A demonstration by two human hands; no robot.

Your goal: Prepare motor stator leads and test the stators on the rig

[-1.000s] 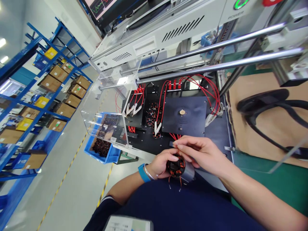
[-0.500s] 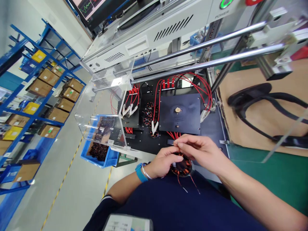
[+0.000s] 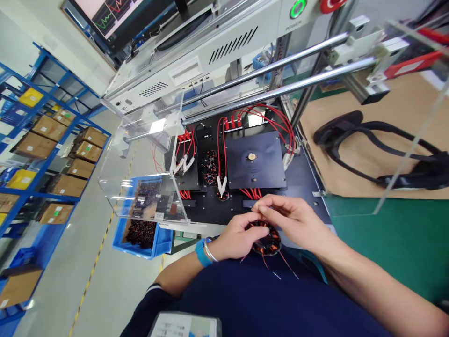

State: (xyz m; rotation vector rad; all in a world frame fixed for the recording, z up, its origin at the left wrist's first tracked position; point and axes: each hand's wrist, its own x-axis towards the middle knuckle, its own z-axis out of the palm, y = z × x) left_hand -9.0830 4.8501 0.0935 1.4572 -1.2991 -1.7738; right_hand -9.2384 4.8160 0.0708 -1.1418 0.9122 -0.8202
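Note:
A round black ring wound with copper wire (image 3: 268,243) is in front of my body, with thin wire ends hanging from its lower side. My left hand (image 3: 241,238) is closed on the ring's left edge, its thumb lying across the ring. At the ring's top edge my right hand (image 3: 293,219) pinches with thumb and forefinger; what sits between those fingertips is too small to name. Just beyond my hands lies the black bench plate (image 3: 210,209), with a raised square black block (image 3: 256,161) on it.
Similar wound rings (image 3: 211,173) and red leads with white clips (image 3: 222,186) lie on the bench. Metal rods (image 3: 280,87) cross above, beside a clear cover (image 3: 140,187). A blue bin (image 3: 163,239) stands left; a black headset (image 3: 372,140) lies right on cardboard.
The camera view has shifted, so the bench and headset appear further left. Both hands keep nearly the same hold at the ring.

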